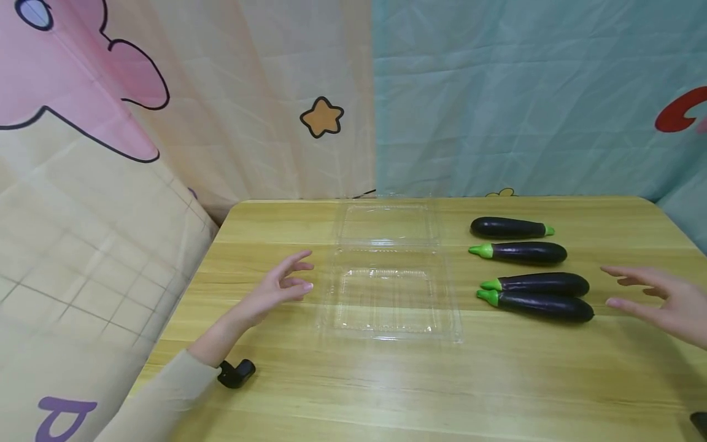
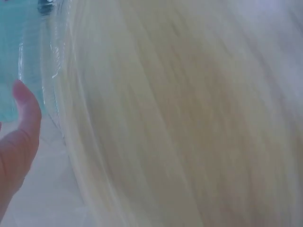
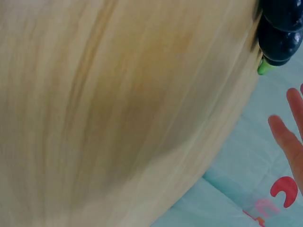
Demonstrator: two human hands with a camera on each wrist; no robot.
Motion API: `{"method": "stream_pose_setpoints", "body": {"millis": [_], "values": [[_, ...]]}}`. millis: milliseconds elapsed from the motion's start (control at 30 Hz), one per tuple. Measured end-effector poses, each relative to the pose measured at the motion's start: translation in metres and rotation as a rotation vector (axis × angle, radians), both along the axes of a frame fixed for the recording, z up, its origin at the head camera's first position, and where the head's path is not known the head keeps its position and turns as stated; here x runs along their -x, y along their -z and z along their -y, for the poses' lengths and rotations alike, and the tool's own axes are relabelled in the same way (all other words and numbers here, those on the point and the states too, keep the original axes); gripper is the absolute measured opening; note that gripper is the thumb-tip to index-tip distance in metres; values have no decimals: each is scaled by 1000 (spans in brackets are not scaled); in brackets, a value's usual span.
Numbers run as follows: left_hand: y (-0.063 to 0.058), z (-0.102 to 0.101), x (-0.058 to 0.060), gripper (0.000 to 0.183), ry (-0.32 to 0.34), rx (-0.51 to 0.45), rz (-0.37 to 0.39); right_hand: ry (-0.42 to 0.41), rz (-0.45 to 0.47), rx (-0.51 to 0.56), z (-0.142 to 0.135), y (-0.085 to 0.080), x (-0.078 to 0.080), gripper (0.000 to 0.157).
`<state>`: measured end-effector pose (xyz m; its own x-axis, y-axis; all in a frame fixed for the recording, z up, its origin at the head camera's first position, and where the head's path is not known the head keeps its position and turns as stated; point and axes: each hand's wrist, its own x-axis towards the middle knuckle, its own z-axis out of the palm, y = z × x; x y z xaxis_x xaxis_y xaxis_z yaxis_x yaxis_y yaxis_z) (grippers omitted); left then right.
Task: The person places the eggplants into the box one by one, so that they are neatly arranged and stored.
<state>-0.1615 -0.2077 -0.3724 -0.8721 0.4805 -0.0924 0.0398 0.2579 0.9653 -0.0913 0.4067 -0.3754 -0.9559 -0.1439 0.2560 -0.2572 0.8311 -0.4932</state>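
A clear plastic clamshell box (image 1: 386,336) lies with its lid folded back near the middle of the table. Just left of it is my left hand (image 1: 276,288), fingers loosely bent and holding nothing. On the right side lie several dark purple eggplants with green stems: one at the back (image 1: 505,228), another in front of it (image 1: 530,252), and two side by side nearer me, the front one (image 1: 544,307) overlapping its neighbour (image 1: 547,283). My right hand (image 1: 663,301) hovers to the right of this front pair, thumb apart from the fingers and nothing in its grasp.
The wooden table (image 1: 331,387) ends at a printed cloth backdrop (image 1: 248,104) behind and at the sides. By the left sleeve a small black object (image 1: 236,373) shows above the table. A dark object (image 1: 700,422) sits at the lower right edge.
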Motion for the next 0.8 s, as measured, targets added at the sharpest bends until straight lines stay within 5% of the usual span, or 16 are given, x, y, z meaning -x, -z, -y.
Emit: {"method": "stream_pose_setpoints", "body": {"millis": [267, 800], "values": [[8, -13, 1, 75, 37, -138, 167, -73, 92, 180, 1, 13, -1, 43], [9, -22, 3, 75, 57, -132, 210, -51, 325, 102, 12, 18, 1, 48]]}}
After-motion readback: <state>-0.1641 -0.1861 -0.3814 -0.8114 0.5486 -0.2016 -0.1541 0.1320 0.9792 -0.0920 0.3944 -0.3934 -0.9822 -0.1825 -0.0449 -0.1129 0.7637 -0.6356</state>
